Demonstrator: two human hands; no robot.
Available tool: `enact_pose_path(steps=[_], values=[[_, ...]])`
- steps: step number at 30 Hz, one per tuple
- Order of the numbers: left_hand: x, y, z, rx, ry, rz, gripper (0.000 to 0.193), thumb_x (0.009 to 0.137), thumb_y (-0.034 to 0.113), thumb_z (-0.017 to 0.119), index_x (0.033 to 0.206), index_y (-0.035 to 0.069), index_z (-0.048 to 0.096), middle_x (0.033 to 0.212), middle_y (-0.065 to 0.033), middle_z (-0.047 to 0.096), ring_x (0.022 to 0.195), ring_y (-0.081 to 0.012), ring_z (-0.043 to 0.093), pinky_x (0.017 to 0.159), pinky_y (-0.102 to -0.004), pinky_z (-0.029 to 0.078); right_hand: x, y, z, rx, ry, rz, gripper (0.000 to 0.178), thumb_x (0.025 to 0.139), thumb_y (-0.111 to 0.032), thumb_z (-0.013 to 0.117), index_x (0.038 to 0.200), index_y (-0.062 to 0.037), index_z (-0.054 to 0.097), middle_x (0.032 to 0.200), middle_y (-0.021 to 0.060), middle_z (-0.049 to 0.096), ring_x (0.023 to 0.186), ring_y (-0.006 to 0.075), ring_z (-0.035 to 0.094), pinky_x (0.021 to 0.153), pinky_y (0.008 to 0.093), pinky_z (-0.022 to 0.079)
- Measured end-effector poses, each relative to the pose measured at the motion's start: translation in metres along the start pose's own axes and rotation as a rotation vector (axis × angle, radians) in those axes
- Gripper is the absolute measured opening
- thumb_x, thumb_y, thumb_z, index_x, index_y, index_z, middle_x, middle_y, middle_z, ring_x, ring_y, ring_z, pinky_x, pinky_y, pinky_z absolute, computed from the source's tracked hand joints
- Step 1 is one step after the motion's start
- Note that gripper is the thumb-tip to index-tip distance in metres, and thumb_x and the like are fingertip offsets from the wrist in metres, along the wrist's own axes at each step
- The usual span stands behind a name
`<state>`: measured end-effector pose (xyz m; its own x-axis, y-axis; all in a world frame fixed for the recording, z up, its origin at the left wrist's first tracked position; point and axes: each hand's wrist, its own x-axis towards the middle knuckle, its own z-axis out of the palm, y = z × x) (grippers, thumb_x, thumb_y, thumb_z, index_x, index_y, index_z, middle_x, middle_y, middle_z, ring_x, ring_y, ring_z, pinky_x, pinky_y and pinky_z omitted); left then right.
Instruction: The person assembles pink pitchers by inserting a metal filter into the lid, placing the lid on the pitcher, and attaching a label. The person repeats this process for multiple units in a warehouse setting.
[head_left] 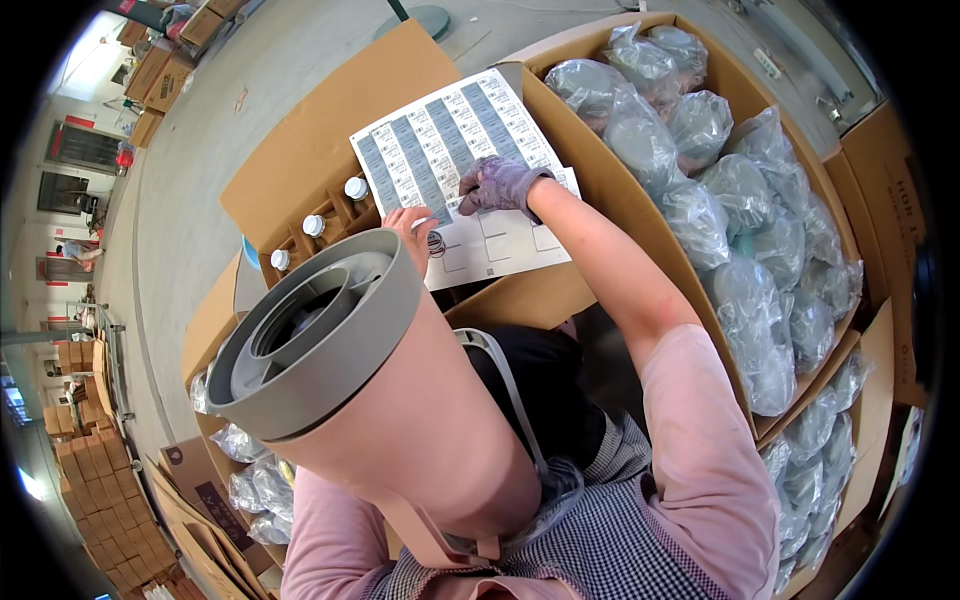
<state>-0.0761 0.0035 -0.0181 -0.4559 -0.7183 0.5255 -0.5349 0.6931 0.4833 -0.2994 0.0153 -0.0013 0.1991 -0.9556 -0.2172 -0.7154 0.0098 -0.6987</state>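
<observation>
A large pink tumbler (420,400) with a grey lid (320,320) and a pink handle leans across my left side, close to the camera. It hides most of my left arm. Beyond it, the bare fingers of my left hand (408,232) stretch onto a sheet of grey and white printed labels (450,130). My right hand (500,187), in a purple-grey glove, is closed in a pinch at the sheet's lower part, on what looks like a small white label (456,208). Beneath it lies a white sheet (510,245) with outlined boxes.
An open carton (590,150) on the right holds several plastic-wrapped items (740,190). White-capped bottles (313,225) stand in a divided box behind the tumbler. More bagged items (265,485) fill a box at the lower left. Stacked cartons (105,480) line the far left.
</observation>
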Motion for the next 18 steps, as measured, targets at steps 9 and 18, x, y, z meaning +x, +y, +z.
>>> enact_pose_path(steps=[9, 18], values=[[0.0, -0.012, 0.004, -0.063, -0.045, -0.162, 0.013, 0.077, 0.008, 0.077, 0.088, 0.006, 0.072, 0.083, -0.0112, 0.069, 0.077, -0.0277, 0.063, 0.077, -0.035, 0.048, 0.004, -0.026, 0.001, -0.226, -0.05, -0.045, 0.057, 0.066, -0.031, 0.078, 0.119, -0.0151, 0.065, 0.108, 0.0122, 0.069, 0.098, 0.0294, 0.065, 0.086, 0.0385, 0.051], [0.0, -0.005, -0.003, -0.014, -0.035, -0.021, 0.016, 0.076, 0.007, 0.076, 0.092, 0.007, 0.073, 0.084, -0.0099, 0.069, 0.081, -0.0289, 0.06, 0.076, -0.0356, 0.048, 0.007, -0.016, 0.005, -0.097, -0.038, -0.039, 0.042, 0.067, -0.03, 0.076, 0.105, -0.013, 0.073, 0.094, 0.0132, 0.071, 0.088, 0.0287, 0.067, 0.08, 0.038, 0.052]])
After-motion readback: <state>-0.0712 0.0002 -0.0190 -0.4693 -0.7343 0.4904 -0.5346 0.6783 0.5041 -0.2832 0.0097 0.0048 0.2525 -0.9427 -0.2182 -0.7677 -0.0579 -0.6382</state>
